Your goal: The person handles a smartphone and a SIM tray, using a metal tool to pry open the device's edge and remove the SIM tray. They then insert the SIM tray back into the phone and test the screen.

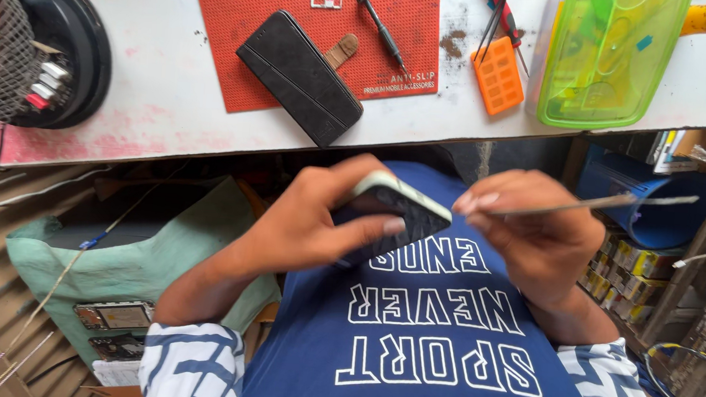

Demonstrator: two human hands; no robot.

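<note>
The left hand [309, 220] is clamped round a phone [394, 214] held at chest level, and just beside it the right hand [534, 238] pinches a thin metal tool [588, 204] at the phone's edge, apparently prying it open, which calls for steady, gentle leverage.

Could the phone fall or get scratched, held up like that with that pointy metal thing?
Maybe. The left hand grips the phone in the air, below the table edge, so a slip could drop it. The right hand pinches thin tweezers with the tip at the phone's edge; a jerk might scratch it or poke a finger. The tiny card tray on the red mat could easily get lost.
</note>
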